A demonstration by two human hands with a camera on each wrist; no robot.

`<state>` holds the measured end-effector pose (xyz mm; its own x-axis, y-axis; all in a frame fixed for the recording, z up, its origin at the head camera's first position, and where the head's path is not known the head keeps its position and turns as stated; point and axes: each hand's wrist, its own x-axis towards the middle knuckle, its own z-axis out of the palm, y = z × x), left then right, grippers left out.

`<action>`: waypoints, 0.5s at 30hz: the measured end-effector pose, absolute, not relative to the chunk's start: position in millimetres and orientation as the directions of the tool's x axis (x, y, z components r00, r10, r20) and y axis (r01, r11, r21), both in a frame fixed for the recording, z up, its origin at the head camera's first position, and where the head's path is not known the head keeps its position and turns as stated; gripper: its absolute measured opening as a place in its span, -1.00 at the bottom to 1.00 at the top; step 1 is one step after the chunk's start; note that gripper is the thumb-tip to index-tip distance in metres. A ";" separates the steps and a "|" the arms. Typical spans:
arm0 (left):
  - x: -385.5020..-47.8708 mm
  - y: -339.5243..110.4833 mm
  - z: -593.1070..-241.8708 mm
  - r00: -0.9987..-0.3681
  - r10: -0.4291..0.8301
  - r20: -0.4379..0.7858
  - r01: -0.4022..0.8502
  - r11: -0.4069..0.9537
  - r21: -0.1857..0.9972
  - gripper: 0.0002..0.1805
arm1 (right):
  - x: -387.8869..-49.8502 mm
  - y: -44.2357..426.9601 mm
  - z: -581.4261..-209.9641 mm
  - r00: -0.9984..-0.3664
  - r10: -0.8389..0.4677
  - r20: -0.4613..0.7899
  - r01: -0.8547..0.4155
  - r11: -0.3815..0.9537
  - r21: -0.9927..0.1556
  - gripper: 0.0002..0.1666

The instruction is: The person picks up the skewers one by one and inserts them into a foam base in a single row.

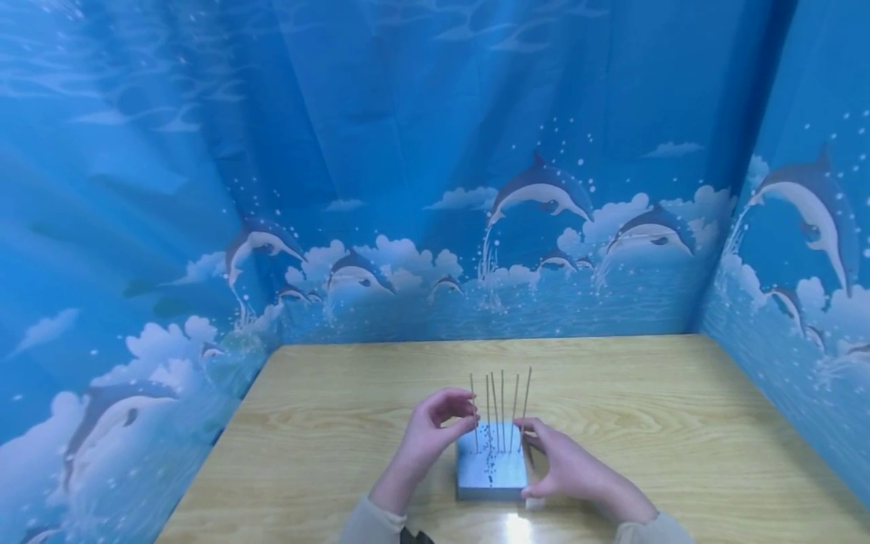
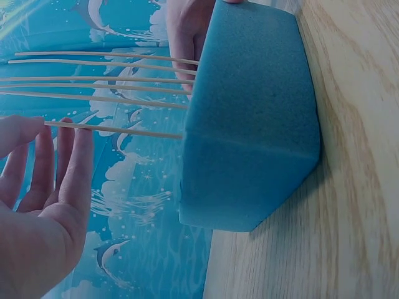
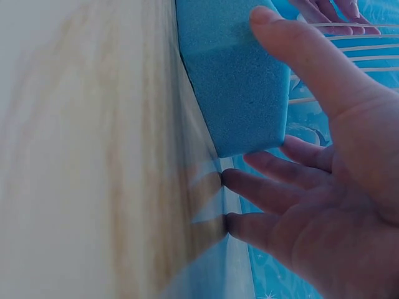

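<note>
A blue foam block (image 1: pixel 506 476) rests on the table, its top dotted with many small dark holes. Several thin wooden sticks (image 1: pixel 502 400) stand in it in a rough row, most close to upright. My left hand (image 1: pixel 435 427) pinches the leftmost stick (image 2: pixel 146 133) partway up, between thumb and fingertips. At the block's right side, my right hand (image 1: pixel 567 465) holds the block, with the thumb on its near face (image 3: pixel 234 93) and fingers along the right side. Two of those fingertips (image 3: pixel 234 177) touch the tabletop.
The wood-grain table (image 1: pixel 326 438) extends around the block on all sides. Blue curtains (image 1: pixel 408 151) printed with dolphins and clouds enclose it at the back, left and right. A small white patch (image 1: pixel 535 502) shows below the right thumb; what it is I cannot tell.
</note>
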<state>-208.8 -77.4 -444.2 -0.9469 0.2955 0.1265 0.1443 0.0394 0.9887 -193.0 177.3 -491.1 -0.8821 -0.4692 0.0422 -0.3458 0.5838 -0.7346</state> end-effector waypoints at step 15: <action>-211.0 -101.1 -446.9 -0.947 0.310 0.086 0.054 -0.109 0.993 -0.48 | -192.1 176.7 -491.3 -0.878 -0.475 0.056 -0.370 0.599 -0.710 0.30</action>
